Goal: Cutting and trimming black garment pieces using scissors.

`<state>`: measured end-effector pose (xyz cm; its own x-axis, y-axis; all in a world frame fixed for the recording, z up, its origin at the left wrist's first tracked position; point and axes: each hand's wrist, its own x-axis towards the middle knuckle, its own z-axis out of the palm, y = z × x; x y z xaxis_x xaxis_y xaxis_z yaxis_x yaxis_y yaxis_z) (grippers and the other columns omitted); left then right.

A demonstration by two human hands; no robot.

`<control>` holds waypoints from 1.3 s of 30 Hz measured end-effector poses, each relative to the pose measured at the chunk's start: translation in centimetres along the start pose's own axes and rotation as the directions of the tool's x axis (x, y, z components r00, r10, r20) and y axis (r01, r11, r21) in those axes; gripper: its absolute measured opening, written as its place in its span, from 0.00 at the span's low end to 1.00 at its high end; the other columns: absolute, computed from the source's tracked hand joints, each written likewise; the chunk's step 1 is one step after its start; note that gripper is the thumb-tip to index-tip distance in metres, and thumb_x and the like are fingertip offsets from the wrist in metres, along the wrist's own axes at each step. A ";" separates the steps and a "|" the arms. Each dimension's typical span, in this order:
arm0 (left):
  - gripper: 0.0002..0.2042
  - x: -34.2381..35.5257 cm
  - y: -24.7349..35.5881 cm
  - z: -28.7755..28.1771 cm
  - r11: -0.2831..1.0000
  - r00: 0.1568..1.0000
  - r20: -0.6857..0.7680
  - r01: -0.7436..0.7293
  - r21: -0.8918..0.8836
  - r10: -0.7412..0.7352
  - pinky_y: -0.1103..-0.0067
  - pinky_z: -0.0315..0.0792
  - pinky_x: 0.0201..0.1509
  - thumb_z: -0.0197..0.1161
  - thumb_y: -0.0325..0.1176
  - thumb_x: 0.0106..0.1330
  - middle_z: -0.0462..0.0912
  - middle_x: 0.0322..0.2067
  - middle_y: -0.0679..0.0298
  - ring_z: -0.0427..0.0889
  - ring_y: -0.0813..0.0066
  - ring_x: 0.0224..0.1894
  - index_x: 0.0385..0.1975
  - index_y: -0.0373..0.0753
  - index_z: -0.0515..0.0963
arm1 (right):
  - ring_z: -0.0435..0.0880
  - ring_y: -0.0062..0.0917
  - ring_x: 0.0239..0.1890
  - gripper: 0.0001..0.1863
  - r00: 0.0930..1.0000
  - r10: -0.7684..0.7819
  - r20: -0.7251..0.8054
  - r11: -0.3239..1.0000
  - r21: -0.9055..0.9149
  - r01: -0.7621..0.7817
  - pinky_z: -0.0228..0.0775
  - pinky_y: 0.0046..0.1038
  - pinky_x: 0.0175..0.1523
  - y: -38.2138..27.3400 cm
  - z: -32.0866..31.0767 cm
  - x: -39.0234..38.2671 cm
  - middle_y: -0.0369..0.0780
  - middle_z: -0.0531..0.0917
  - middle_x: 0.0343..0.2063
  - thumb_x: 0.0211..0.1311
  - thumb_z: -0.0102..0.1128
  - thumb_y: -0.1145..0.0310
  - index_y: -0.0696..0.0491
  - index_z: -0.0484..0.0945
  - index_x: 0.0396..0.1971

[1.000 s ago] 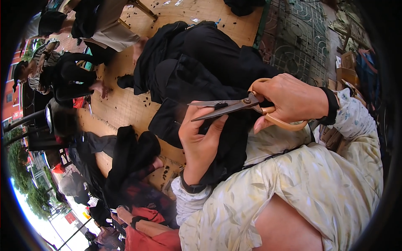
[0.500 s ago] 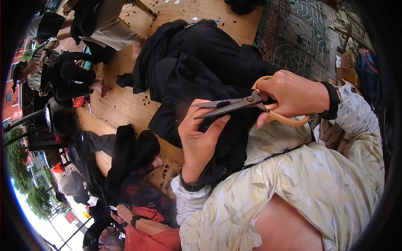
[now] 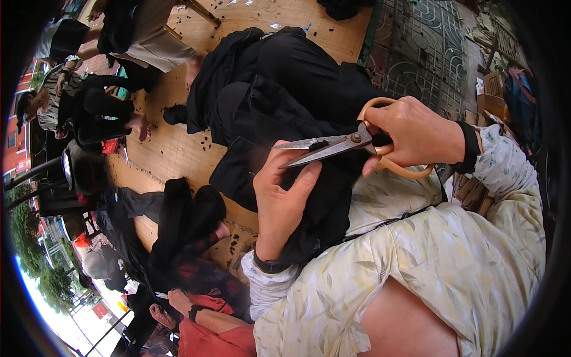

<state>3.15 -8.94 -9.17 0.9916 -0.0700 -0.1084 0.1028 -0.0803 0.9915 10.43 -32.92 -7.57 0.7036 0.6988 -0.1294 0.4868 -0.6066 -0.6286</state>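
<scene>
My right hand (image 3: 410, 134) is closed round the handles of a pair of scissors (image 3: 355, 139) with tan-coated loops. The worn metal blades are parted and point left, and a small black scrap (image 3: 318, 145) lies against the upper blade. At the blade tips is my left hand (image 3: 279, 196), its fingers bent and partly hidden behind the blades, its thumb beside the lower blade. What those fingers grip is hidden. A dark heap of black cloth (image 3: 279, 110) spreads under and beyond both hands, over my lap and onto the wooden board.
Small black scraps dot the wooden board (image 3: 143, 157). At lower left a co-worker in red (image 3: 208, 339) handles black cloth, and other people sit and stand at upper left. Patterned paving (image 3: 425, 53) borders the board; a cardboard box (image 3: 492, 89) stands at far right.
The scissors and my right hand have shifted very slightly, the blades staying parted by my left fingers. At lower left the co-worker's hands have moved a little apart.
</scene>
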 end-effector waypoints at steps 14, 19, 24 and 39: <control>0.08 0.1 -0.6 0.3 0.980 0.986 0.018 -0.164 0.114 0.163 0.83 0.66 0.40 0.66 0.18 0.54 0.76 0.33 0.62 0.74 0.75 0.35 0.34 0.28 0.78 | 0.79 0.43 0.29 0.41 0.986 -0.164 0.040 0.984 -0.069 0.167 0.70 0.36 0.33 0.6 0.0 1.2 0.46 0.78 0.29 0.37 0.71 0.36 0.60 0.72 0.37; 0.08 0.1 -0.8 0.5 0.983 0.986 -0.013 -0.162 0.092 0.163 0.82 0.67 0.40 0.67 0.19 0.54 0.76 0.32 0.62 0.74 0.74 0.35 0.33 0.29 0.78 | 0.81 0.45 0.31 0.41 0.979 0.007 0.205 0.999 -0.049 0.003 0.72 0.38 0.35 -0.6 -1.3 1.2 0.48 0.80 0.27 0.41 0.66 0.32 0.62 0.75 0.33; 0.08 0.1 -0.8 0.4 0.981 0.986 -0.008 -0.165 0.104 0.167 0.82 0.67 0.41 0.67 0.20 0.54 0.77 0.32 0.62 0.74 0.74 0.36 0.33 0.29 0.79 | 0.77 0.41 0.21 0.42 0.985 -0.056 0.161 0.995 -0.076 0.069 0.69 0.34 0.29 -0.1 -1.2 0.9 0.43 0.76 0.17 0.36 0.72 0.35 0.60 0.73 0.37; 0.07 0.0 -0.6 0.4 0.994 1.000 0.012 0.024 -0.110 -0.022 0.85 0.67 0.43 0.68 0.22 0.56 0.76 0.33 0.68 0.74 0.81 0.37 0.34 0.29 0.79 | 0.76 0.38 0.18 0.31 0.971 -0.023 0.237 1.000 0.017 0.020 0.67 0.32 0.25 0.9 -1.1 0.9 0.42 0.74 0.15 0.42 0.76 0.49 0.61 0.73 0.33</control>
<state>3.04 -9.29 -9.81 0.9880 -0.0805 -0.1316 0.1342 0.0281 0.9906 12.09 -33.28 -7.38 0.5494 0.7827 -0.2925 0.4918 -0.5859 -0.6441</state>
